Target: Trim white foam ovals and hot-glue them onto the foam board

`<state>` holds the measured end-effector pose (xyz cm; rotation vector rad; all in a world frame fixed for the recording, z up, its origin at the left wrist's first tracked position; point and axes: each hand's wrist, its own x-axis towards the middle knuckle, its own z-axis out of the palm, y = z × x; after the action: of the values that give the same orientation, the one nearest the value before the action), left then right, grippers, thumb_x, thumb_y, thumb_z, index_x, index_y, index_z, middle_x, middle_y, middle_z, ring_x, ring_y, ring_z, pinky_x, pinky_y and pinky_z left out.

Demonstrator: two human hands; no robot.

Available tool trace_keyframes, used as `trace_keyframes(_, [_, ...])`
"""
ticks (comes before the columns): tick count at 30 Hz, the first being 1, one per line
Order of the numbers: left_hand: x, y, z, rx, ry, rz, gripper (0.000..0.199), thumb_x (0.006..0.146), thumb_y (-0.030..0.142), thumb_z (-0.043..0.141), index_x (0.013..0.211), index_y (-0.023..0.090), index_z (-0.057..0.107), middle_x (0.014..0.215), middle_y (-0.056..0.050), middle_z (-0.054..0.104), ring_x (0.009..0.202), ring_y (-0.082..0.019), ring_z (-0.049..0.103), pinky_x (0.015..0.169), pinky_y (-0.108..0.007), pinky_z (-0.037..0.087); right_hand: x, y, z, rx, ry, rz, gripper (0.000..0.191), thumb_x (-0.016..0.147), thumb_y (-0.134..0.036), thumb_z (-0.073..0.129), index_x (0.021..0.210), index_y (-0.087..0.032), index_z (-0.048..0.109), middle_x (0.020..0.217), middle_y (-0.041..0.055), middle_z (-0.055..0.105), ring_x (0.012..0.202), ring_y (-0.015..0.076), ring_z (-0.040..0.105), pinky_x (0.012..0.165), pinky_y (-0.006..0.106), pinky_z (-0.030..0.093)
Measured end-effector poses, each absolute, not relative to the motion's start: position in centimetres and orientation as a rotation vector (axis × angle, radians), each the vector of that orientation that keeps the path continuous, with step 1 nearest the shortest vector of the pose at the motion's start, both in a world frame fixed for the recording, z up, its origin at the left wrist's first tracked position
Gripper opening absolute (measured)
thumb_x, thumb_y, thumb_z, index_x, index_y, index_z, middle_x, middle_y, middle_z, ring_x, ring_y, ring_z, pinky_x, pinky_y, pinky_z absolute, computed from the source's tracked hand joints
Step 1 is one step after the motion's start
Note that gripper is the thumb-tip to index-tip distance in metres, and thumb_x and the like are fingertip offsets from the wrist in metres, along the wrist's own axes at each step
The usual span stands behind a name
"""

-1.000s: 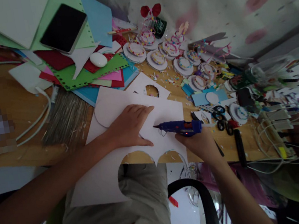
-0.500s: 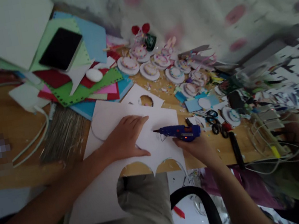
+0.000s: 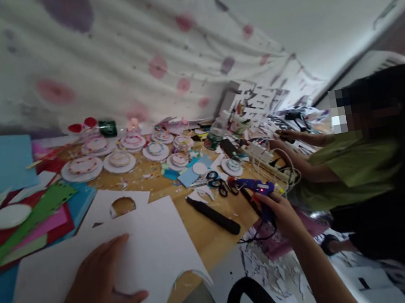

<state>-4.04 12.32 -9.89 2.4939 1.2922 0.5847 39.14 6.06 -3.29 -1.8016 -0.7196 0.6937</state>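
My left hand (image 3: 97, 288) lies on a large white card sheet (image 3: 159, 241), thumb and fingers spread, holding nothing. Rounded cut-outs run along the sheet's near edge. In my right hand (image 3: 283, 213) is a blue glue gun (image 3: 252, 184) with a small red light lit; it points left, at the table's front edge, right of the sheet. Its cord hangs below. Near its nozzle lie black-handled scissors (image 3: 223, 188). A thick black stick-shaped object (image 3: 213, 215) rests between the sheet and the gun. Behind the sheet sits a white offcut (image 3: 142, 197) with a round hole.
Several small decorated round pieces on white discs (image 3: 119, 161) stand along the back. Coloured sheets (image 3: 55, 212) pile up at left. A power strip (image 3: 266, 161) with white cables lies at right. Beyond it another person (image 3: 351, 157) sits; paper scraps (image 3: 280, 268) litter the floor.
The view has swung right, bringing the other person into sight. My right hand has carried the glue gun rightward, from above the sheet to beside the scissors. My left hand stays on the sheet.
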Motion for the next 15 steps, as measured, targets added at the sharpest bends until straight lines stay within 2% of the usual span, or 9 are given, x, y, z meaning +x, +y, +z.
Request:
trace_keyframes(3, [-3.8,12.8,-9.9,2.518,1.329,0.55,0.1,0.068,0.046,0.064,0.141,0.047,-0.003,0.128,-0.006,0.053,0.114,-0.039,0.054,0.096,-0.058,0.046,42.3,5.2,-4.2,-1.818,-0.602,0.575,0.042,0.067,-0.056,0.069,0.08,-0.017,0.061,0.061,-0.0004,0.059,0.049,0.0132,0.052,0.049,0.026,0.045])
trace_keyframes(6, [-3.6,13.1,-10.5,2.529,1.35,0.535,0.107,0.061,0.053,0.064,0.139,0.052,-0.009,0.122,-0.001,0.059,0.109,-0.043,0.057,0.093,-0.061,0.046,44.4,5.1,-5.7,-1.889,-0.557,0.523,0.046,0.069,-0.061,0.064,0.075,-0.016,0.061,0.061,0.0025,0.062,0.05,0.0158,0.055,0.048,0.028,0.047])
trace_keyframes(8, [-3.7,13.4,-11.5,2.549,1.359,0.521,0.109,0.059,0.054,0.064,0.14,0.05,-0.008,0.122,-0.003,0.061,0.109,-0.043,0.057,0.092,-0.061,0.046,45.4,5.4,-6.8,-1.963,-0.553,0.506,0.048,0.07,-0.063,0.061,0.072,-0.015,0.061,0.06,0.0046,0.063,0.051,0.0183,0.057,0.048,0.029,0.047])
trace_keyframes(11, [-4.2,13.9,-13.4,2.631,1.403,0.602,0.105,0.058,0.052,0.066,0.142,0.042,0.004,0.122,-0.009,0.059,0.107,-0.04,0.058,0.092,-0.054,0.048,46.5,6.3,-8.3,-2.108,-0.549,0.441,0.05,0.078,-0.063,0.049,0.073,-0.015,0.062,0.063,0.0081,0.065,0.057,0.0223,0.062,0.051,0.03,0.049])
trace_keyframes(15, [-5.0,14.3,-15.0,2.677,1.453,0.622,0.104,0.055,0.052,0.07,0.141,0.037,0.014,0.122,-0.012,0.057,0.107,-0.038,0.059,0.092,-0.049,0.049,47.7,7.8,-8.8,-2.351,-0.595,0.307,0.05,0.088,-0.054,0.037,0.081,-0.013,0.064,0.088,0.0178,0.069,0.092,0.0307,0.066,0.074,0.035,0.051])
